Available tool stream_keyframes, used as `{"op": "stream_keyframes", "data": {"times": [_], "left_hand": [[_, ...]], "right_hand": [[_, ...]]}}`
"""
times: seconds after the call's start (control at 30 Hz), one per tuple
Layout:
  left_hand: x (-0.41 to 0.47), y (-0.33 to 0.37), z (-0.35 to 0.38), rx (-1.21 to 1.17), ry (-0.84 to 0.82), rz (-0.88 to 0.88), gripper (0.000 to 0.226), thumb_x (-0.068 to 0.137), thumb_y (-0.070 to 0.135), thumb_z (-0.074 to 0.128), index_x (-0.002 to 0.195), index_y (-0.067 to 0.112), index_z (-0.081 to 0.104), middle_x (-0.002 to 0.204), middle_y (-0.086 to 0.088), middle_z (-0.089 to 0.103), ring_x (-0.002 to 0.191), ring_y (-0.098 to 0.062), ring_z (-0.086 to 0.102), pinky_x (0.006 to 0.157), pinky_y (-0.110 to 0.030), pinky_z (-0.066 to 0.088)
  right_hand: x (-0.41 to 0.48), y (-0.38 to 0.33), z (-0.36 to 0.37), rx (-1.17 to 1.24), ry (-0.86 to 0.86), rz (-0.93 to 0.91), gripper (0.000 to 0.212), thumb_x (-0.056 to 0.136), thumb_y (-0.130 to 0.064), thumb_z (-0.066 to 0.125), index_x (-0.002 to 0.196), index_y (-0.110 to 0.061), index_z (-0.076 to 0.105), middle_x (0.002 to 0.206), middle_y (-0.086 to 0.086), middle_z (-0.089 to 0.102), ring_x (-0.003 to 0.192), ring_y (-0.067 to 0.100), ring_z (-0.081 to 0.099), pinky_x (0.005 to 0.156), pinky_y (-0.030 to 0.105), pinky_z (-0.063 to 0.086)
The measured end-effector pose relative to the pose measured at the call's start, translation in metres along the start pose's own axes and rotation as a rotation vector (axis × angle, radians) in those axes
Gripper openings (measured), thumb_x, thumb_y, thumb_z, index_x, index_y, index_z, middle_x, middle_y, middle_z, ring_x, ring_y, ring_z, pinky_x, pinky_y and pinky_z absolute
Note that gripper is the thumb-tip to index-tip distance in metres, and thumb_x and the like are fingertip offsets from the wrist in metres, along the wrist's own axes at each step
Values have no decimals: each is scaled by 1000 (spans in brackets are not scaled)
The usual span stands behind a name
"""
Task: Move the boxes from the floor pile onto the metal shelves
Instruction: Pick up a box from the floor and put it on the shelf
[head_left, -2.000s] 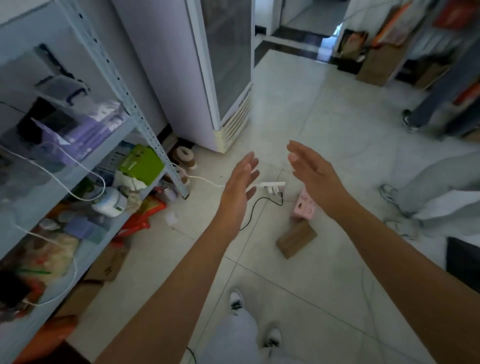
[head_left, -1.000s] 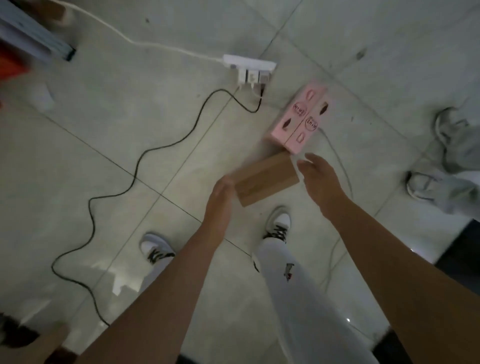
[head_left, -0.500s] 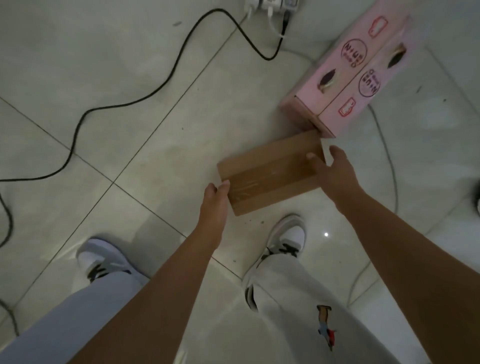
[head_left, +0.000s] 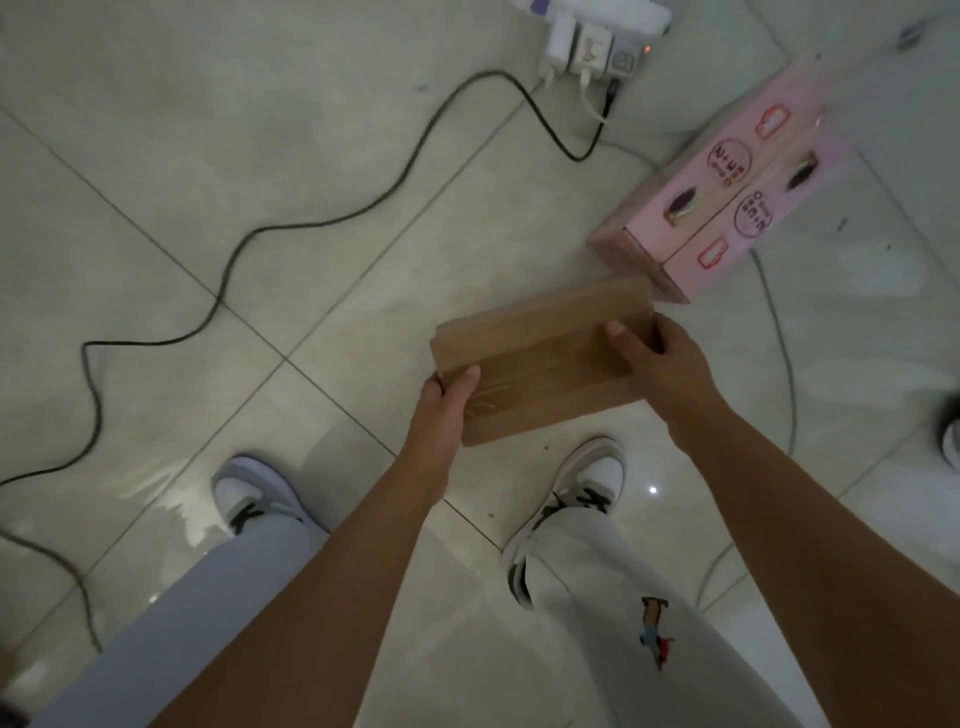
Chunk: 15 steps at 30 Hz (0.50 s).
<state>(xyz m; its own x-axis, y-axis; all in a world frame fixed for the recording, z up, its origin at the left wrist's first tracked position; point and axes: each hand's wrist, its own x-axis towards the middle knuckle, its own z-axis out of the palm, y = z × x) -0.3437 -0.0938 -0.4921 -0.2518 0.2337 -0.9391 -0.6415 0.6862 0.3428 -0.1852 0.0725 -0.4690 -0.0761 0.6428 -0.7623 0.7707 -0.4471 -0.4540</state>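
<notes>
A flat brown cardboard box (head_left: 545, 356) taped along its top lies on the tiled floor just ahead of my feet. My left hand (head_left: 447, 402) grips its near left corner, thumb on top. My right hand (head_left: 657, 361) clasps its right end, thumb over the top face. Beyond it, up and to the right, a pink printed box (head_left: 727, 208) rests on the floor, its near corner almost touching the brown box. The metal shelves are out of view.
A white power strip (head_left: 597, 31) with plugs lies at the top. A black cable (head_left: 260, 234) snakes from it across the floor to the left. A grey cable (head_left: 779, 338) runs on the right. My two shoes (head_left: 587, 483) stand just below the box.
I bent down from standing near the shelves. Both hands went from open in the air to closing on the ends of the brown box; the thumbs now lie on its top.
</notes>
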Motion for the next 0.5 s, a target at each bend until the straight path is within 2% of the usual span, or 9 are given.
{"op": "stream_keyframes", "data": {"times": [0.07,0.13,0.2,0.27,0.33,0.4,0.5], "left_hand": [[-35,24,-17,3,13,38,75,76,63,64,140,28,48,129,7,64,117,-14,60,108,-40,44],[-72,58,-33,4,44,80,66,83,58,63,139,27,48,127,8,63,117,-14,59,108,-39,43],[-112,96,-49,-3,76,125,54,92,48,60,139,23,47,125,6,61,115,-14,58,103,-35,44],[-159,139,-70,-19,98,173,49,94,44,58,136,21,48,123,4,61,113,-16,57,97,-34,45],[-214,187,-96,-58,105,246,47,92,47,61,130,22,50,122,4,63,116,-18,58,103,-38,45],[-277,236,-128,-94,103,335,62,81,57,65,132,23,50,125,4,63,118,-18,59,108,-45,43],[-377,308,-182,-120,96,458,83,73,64,62,143,25,42,134,3,58,124,-18,54,111,-46,40]], "right_hand": [[-30,-37,-6,-4,-1,-39,71,90,-55,60,147,-18,40,140,-2,51,123,20,52,103,41,45],[-61,-80,-14,5,1,-88,68,91,-52,60,147,-19,39,139,-3,50,122,19,50,102,38,45],[-95,-131,-23,15,3,-159,61,92,-51,59,142,-19,46,130,-3,55,115,18,53,93,34,46],[-135,-190,-33,17,11,-232,61,90,-55,58,138,-20,50,125,-1,60,111,20,58,93,36,48],[-185,-254,-42,29,17,-302,58,89,-56,59,135,-21,52,119,-5,63,108,18,61,92,38,49],[-243,-317,-50,86,-7,-373,57,85,-61,61,130,-28,54,114,-10,65,107,15,62,93,39,49],[-334,-408,-58,153,-22,-494,73,72,-79,58,130,-35,53,120,-9,65,112,17,62,98,47,49]]}}
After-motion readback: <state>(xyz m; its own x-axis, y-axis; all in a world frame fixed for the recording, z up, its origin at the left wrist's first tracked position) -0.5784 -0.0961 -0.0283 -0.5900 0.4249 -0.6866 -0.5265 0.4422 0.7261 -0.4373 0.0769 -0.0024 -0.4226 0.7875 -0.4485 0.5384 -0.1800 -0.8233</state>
